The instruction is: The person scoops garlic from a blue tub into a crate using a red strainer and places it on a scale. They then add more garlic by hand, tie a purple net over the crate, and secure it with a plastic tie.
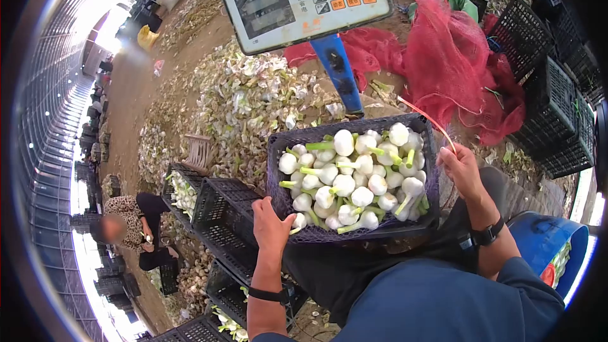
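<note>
In front of me is a black plastic crate [273, 158] lined with purple mesh netting and heaped with white garlic bulbs [344, 185] on short green stems. My left hand [271, 227] grips the crate's near left corner, thumb over the netting beside a bulb. At the right side, my right hand [461, 168] pinches one end of a thin orange-red strip [432, 121], which arcs up and away over the crate's far right corner. A digital scale display [307, 0] on a blue post [339, 69] stands just behind the crate.
Red mesh bags [443, 57] lie beyond the crate, near stacked black crates [557, 114] at right. A blue barrel [538, 247] stands by my right elbow. More crates [231, 215] are at left, near a seated person [136, 221]. Garlic peelings [247, 95] cover the ground.
</note>
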A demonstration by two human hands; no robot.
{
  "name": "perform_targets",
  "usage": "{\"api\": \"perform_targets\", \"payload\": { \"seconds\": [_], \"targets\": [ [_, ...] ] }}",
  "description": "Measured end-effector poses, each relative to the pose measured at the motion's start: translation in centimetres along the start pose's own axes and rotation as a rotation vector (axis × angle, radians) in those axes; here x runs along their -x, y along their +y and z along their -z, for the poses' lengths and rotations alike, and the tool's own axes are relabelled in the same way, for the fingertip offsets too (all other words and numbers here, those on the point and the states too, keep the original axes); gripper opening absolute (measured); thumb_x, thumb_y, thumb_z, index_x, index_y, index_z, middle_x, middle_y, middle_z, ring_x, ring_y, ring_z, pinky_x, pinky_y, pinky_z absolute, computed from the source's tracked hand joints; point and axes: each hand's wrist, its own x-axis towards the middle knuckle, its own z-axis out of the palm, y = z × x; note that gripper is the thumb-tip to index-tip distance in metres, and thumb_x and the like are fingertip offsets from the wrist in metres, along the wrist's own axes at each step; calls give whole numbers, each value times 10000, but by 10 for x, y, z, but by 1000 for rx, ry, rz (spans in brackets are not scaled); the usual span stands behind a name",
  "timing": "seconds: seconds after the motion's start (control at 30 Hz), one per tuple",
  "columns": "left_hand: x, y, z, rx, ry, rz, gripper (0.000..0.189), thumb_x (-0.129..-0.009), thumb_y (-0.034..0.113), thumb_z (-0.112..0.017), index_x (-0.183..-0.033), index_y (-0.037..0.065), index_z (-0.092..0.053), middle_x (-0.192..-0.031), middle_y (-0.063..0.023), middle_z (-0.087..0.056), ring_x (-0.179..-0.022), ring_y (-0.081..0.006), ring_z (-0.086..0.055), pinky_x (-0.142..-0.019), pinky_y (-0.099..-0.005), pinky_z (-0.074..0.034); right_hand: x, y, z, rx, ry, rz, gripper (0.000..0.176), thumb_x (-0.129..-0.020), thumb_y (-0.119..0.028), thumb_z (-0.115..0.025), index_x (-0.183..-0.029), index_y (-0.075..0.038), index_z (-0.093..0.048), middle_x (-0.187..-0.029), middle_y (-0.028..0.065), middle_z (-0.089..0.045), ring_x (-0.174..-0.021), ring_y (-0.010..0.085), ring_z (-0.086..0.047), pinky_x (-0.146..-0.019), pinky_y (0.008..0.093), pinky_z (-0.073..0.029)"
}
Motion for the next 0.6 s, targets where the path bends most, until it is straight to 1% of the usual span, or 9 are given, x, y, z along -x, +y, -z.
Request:
{"api": "perform_targets", "payload": {
  "seconds": [0.1, 0.17, 0.2, 0.27, 0.3, 0.4, 0.47, 0.53, 0.6],
  "targets": [
    [6, -18, -7, 13, -99, 44, 702, -612, 213, -870, -1195, 8, -539, -1037, -145, -586, -869, -352, -625, -782, -441, -511, 1, -4, -4, -98, -27, -31, 219, -975, -238, -570, -835, -72, -599, -698, -46, -551, -542, 15, -417, -480, 188, -318],
    [3, -36, 0, 100, -297, 295, 660, -641, 221, -860, -1177, -10, -554, -981, -161, -629, -902, -369, -629, -799, -443, -506, 0, 2, -1, -106, -5, -61, 199, -970, -231, -574, -858, -70, -605, -678, -56, -526, -534, 17, -412, -469, 184, -311],
    [4, -47, -1, 100, -298, 296, 660, -641, 221, -860, -1177, -10, -554, -981, -161, -629, -902, -369, -629, -799, -443, -506, 0, 2, -1, -105, -6, -63, 199, -970, -231, -574, -858, -70, -605, -678, -56, -526, -534, 17, -412, -469, 184, -311],
    [9, -69, -5, 24, -330, 220, 577, -694, 189, -827, -1167, -16, -567, -860, -147, -663, -792, -292, -660, -718, -398, -525, 1, 0, -1, -155, 80, -65, 179, -964, -215, -578, -876, -62, -612, -659, -63, -493, -518, 16, -398, -457, 183, -295],
    [4, -75, 0, 245, -626, 449, 411, -770, 155, -759, -1114, -4, -601, -775, -109, -663, -632, -193, -641, -577, -321, -508, 3, -3, -2, -157, 79, -67, 179, -964, -215, -578, -876, -62, -612, -659, -63, -493, -518, 16, -398, -457, 183, -295],
    [8, -106, -11, 590, -607, 431, 263, -815, 133, -707, -1033, 12, -624, -679, -56, -629, -486, -118, -547, -459, -263, -434, 10, -18, -5, -317, 115, -20, 163, -947, -204, -577, -913, -51, -622, -656, -61, -486, -507, 18, -388, -459, 189, -293],
    [-15, -77, 38, 1167, -514, 685, 48, -874, 76, -633, -884, 35, -609, -655, -11, -577, -481, -54, -450, -399, -207, -333, 25, -25, -5, -287, -47, 99, 158, -927, -196, -574, -936, -47, -624, -661, -54, -495, -508, 20, -385, -462, 192, -293],
    [-34, -61, 58, 1409, -256, 608, 31, -891, 61, -612, -874, 50, -589, -661, -5, -559, -469, -34, -420, -374, -184, -299, 35, -26, -9, -252, -98, 132, 156, -921, -196, -572, -942, -49, -622, -661, -50, -500, -505, 23, -384, -462, 193, -292],
    [-50, -25, 61, 1439, -275, 571, 48, -916, 91, -601, -900, 61, -568, -647, 6, -529, -454, -33, -412, -376, -174, -303, 37, -27, -10, -219, -143, 177, 156, -915, -195, -571, -948, -51, -620, -660, -46, -504, -503, 26, -383, -462, 194, -290]
  ]
}}
